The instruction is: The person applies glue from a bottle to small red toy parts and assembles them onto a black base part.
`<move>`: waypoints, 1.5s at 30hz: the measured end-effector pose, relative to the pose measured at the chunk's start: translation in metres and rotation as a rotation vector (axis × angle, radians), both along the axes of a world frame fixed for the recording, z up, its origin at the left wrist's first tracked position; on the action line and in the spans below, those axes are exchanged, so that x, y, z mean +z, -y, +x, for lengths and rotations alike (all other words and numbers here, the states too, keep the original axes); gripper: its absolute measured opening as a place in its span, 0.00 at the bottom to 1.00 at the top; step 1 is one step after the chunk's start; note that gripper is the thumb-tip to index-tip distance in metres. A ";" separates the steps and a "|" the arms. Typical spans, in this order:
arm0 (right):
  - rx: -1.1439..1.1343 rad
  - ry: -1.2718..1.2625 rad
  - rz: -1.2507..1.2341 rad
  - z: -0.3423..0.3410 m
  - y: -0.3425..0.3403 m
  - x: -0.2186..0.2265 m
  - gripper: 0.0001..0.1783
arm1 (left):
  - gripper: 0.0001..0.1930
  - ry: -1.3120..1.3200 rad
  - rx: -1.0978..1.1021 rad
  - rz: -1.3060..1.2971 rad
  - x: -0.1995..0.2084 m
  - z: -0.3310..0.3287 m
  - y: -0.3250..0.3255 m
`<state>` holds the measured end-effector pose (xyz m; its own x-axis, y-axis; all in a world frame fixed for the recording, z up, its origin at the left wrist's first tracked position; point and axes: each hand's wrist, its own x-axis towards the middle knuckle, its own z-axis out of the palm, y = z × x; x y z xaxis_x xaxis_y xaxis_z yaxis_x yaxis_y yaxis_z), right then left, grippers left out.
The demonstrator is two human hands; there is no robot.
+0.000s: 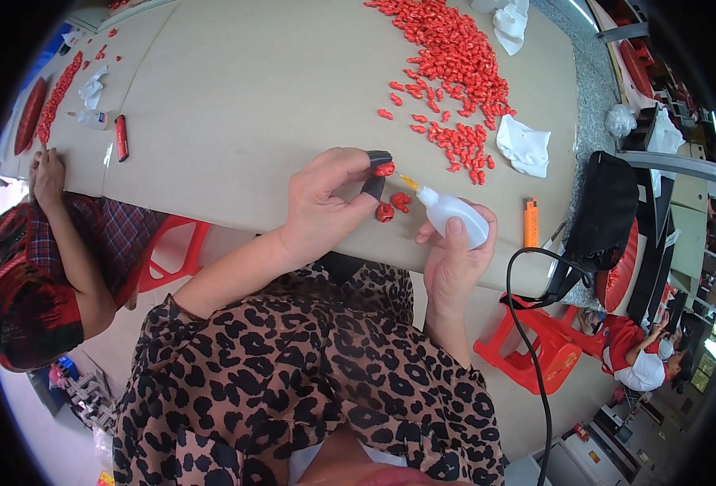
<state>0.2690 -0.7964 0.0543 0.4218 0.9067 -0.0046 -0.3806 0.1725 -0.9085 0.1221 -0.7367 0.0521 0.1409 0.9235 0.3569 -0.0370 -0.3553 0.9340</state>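
Observation:
Between the black-capped thumb and finger of my left hand is a small, glossy red twisted piece. My right hand is wrapped round a white squeeze bottle. The bottle tilts to the left, and its yellow needle tip points at the held piece; whether they touch I cannot tell. Just below the tip, a couple of red pieces lie on the table by my left fingertips. A large spread of similar red pieces covers the far right of the table.
Crumpled white tissue and an orange lighter lie on the right, near a black bag and a black cable. At left, another person's hand is by a red row. Red stools stand below the table.

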 end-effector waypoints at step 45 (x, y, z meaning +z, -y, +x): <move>-0.015 0.119 -0.002 -0.005 0.002 -0.007 0.16 | 0.16 -0.028 0.014 0.028 -0.007 -0.001 0.001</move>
<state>0.2636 -0.7984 0.0475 0.4333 0.9001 0.0450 -0.2673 0.1761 -0.9474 0.1216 -0.7382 0.0454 0.1384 0.9152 0.3784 -0.0058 -0.3813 0.9244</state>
